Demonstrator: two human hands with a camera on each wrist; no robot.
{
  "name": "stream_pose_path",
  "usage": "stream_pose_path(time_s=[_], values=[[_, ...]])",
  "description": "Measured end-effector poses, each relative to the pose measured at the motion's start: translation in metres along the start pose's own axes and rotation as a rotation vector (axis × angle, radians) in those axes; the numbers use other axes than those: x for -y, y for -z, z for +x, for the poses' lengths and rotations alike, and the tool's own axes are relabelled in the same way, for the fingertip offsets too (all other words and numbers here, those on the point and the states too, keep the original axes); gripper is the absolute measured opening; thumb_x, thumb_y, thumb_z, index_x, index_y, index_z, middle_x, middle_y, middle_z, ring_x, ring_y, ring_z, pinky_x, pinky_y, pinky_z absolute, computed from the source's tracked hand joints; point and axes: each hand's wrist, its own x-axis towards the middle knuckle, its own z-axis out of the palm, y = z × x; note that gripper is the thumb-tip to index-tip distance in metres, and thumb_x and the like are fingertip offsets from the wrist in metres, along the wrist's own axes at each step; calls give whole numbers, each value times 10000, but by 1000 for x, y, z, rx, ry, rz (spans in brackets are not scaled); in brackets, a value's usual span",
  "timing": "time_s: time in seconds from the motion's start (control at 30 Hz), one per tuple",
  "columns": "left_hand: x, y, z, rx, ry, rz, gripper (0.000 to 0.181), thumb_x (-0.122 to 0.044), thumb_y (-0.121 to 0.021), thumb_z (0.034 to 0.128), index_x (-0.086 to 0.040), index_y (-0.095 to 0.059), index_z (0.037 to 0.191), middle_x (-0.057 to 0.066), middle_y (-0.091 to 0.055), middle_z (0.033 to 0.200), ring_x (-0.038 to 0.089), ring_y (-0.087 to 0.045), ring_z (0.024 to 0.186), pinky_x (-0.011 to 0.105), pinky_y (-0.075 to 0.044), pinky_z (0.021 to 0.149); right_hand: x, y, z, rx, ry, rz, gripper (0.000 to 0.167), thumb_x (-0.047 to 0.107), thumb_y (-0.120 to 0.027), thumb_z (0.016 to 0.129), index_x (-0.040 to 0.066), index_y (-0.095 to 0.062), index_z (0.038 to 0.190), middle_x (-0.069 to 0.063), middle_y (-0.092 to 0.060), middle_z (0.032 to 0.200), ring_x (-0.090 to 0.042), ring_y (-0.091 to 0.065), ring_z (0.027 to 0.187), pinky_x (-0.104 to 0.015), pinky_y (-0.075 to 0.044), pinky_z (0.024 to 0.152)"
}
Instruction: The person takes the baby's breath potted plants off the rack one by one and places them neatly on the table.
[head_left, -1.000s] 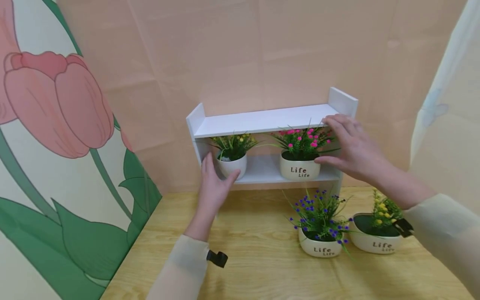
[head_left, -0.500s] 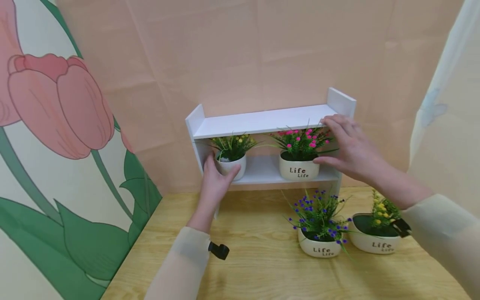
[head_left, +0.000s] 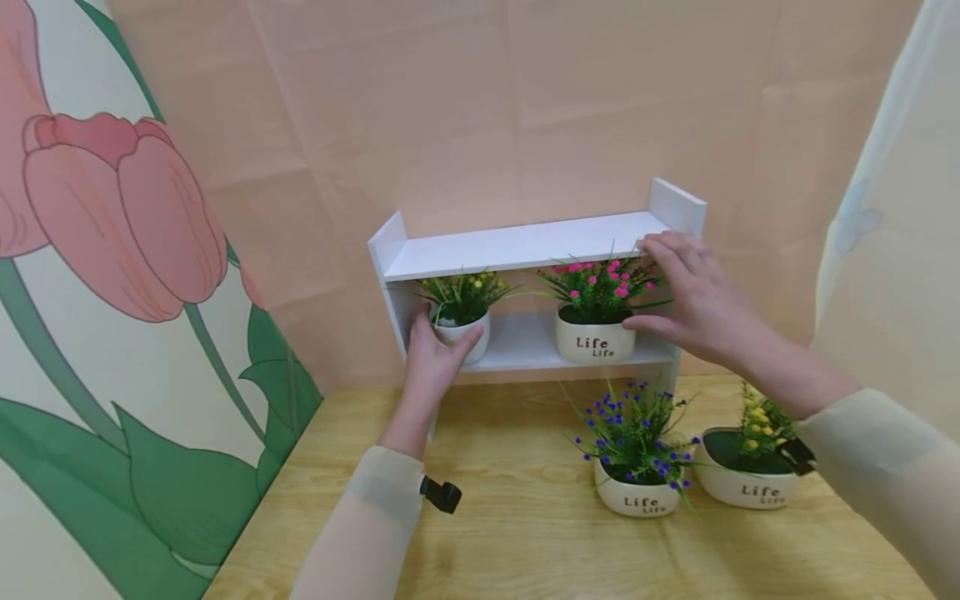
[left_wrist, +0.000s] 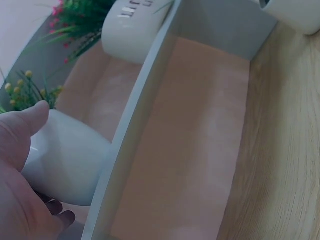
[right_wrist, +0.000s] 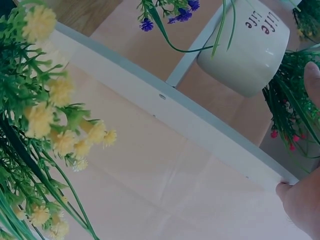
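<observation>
Yellow-flowered pot [left_wrist: 67, 160], smooth, glossy and roundly curved, sits on the lower board of a white shelf [head_left: 517, 250], toward that board's nine o'clock end. The left hand [head_left: 431, 358] grips it from about eight o'clock, thumb against the rounded front and fingers bent round the far side. Thin, grassy blades and small yellow blooms rise from its rim to just beneath the upper board. At three o'clock from it, on the same flat board, stands an oval, cream pink-flowered pot [head_left: 596, 343] with dark "Life" lettering. The right hand [head_left: 701, 296] is spread wide at the shelf's two o'clock end, fingertips at the straight-edged panel and thumb beside the pink-flowered pot; whether the thumb touches it I cannot tell. On the wood-grained table [head_left: 517, 483], toward five o'clock, are a rounded blue-flowered pot [head_left: 637, 496] and, just beside it toward four o'clock, a longer oval pot [head_left: 750, 487] with ruffled yellow blooms. Creased peach cloth [head_left: 450, 117] hangs at twelve o'clock.
</observation>
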Motion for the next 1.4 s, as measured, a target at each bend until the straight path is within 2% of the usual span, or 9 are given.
stream_pose_path(time_s=[0.23, 0.47, 0.9, 1.13, 1.4], values=[[-2, -1, 3, -2, 13, 3, 1048, -465, -880, 940, 29, -311, 1669, 340, -447, 1613, 458, -463, 1501, 558, -388, 1254, 1, -1, 0, -6, -2, 5, 1132, 293, -1024, 779, -16, -376, 1654, -270, -406, 1647, -524, -314, 1549, -603, -196, 1334], [-2, -3, 5, -32, 8, 16, 1015, -455, -884, 931, 57, -357, 1632, 360, -494, 1561, 484, -507, 1455, 579, -416, 1228, 0, -3, -1, -29, 19, 6, 1125, 286, -1030, 764, -22, -395, 1639, -271, -427, 1628, -523, -335, 1532, -587, -202, 1336], [-3, -4, 6, -59, 1, 13, 932, -433, -893, 915, 53, -442, 1570, 314, -564, 1488, 466, -563, 1389, 568, -451, 1194, 0, -3, 0, -35, 18, 15, 1121, 265, -1025, 770, -20, -383, 1643, -273, -414, 1634, -526, -323, 1536, -607, -205, 1330], [-2, -1, 1, -42, 13, -43, 937, -427, -912, 904, 29, -448, 1578, 255, -555, 1537, 415, -540, 1431, 537, -427, 1224, 1, -3, -1, -25, 0, 15, 1128, 270, -1022, 779, -7, -370, 1657, -266, -397, 1653, -516, -307, 1553, -606, -200, 1332], [-2, 7, -14, -23, -16, -116, 905, -379, -939, 884, 2, -477, 1562, 212, -550, 1555, 366, -526, 1453, 513, -402, 1245, 1, -4, 0, -34, 2, 12, 1124, 267, -1028, 771, -12, -381, 1647, -264, -407, 1646, -512, -315, 1551, -599, -206, 1333]])
